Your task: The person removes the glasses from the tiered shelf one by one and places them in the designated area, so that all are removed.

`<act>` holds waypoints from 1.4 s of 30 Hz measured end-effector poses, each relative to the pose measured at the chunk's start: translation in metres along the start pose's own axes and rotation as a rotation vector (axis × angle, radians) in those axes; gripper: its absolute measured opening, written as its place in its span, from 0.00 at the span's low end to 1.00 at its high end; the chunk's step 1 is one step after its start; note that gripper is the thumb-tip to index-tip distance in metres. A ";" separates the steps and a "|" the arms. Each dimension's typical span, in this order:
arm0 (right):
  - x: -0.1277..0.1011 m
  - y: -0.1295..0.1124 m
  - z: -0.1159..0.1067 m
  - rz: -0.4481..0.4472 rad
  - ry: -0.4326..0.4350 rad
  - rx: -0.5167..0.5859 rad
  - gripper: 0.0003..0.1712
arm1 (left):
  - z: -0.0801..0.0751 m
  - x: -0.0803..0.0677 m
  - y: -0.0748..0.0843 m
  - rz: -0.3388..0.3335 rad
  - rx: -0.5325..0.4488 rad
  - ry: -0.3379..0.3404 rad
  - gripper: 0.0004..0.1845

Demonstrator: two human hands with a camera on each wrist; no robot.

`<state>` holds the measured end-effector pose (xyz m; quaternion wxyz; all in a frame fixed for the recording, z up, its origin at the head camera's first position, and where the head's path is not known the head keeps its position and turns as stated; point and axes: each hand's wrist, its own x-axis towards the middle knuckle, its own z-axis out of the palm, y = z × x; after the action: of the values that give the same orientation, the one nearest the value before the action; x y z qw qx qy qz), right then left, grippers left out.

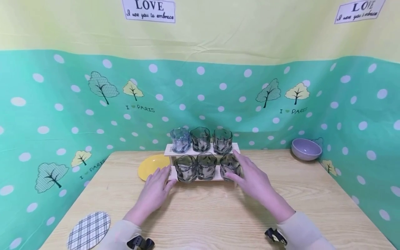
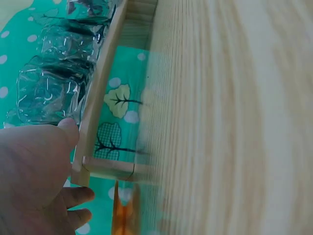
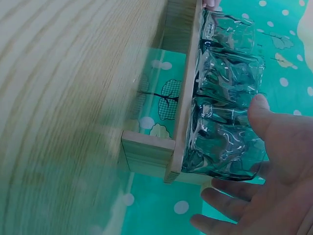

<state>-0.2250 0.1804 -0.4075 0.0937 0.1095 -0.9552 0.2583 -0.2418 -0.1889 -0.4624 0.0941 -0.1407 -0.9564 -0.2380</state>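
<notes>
We see a two-tier wooden rack (image 1: 200,151) of six glass cups at twelve o'clock on the bench (image 1: 218,215), low row in front so every cup shows. Our left hand (image 1: 155,192) rests relaxed fingers against its nine o'clock end; our right hand (image 1: 254,180) cups loose, spread fingers round the rightmost lower cup (image 1: 230,166), bracing both ends.

At centre frame, six glossy, rippled glass cups (image 1: 206,166) sit on a pale, matt bare-wood rack (image 1: 200,151). The worktop (image 1: 218,215) shows smooth light wood grain. Behind hangs a wrinkled printed cloth (image 1: 62,104); lower left lies a checked fabric coaster (image 1: 89,231).
</notes>
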 end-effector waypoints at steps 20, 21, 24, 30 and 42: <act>0.006 0.000 0.015 0.044 0.032 0.096 0.59 | 0.028 -0.004 -0.009 -0.006 -0.178 0.137 0.36; 0.006 0.000 0.015 0.045 0.036 0.100 0.58 | 0.029 -0.004 -0.010 -0.007 -0.185 0.141 0.36; 0.007 0.001 0.014 0.036 0.047 0.105 0.58 | 0.029 -0.003 -0.010 -0.012 -0.196 0.144 0.36; 0.007 0.002 0.013 0.048 0.053 0.123 0.58 | 0.029 -0.001 -0.009 -0.023 -0.206 0.127 0.37; 0.009 0.005 0.012 0.051 0.050 0.196 0.57 | 0.030 -0.001 -0.011 -0.025 -0.219 0.142 0.36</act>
<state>-0.2360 0.1771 -0.4179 0.0998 0.0875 -0.9252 0.3554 -0.2476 -0.1835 -0.4936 0.1426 -0.1209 -0.9173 -0.3516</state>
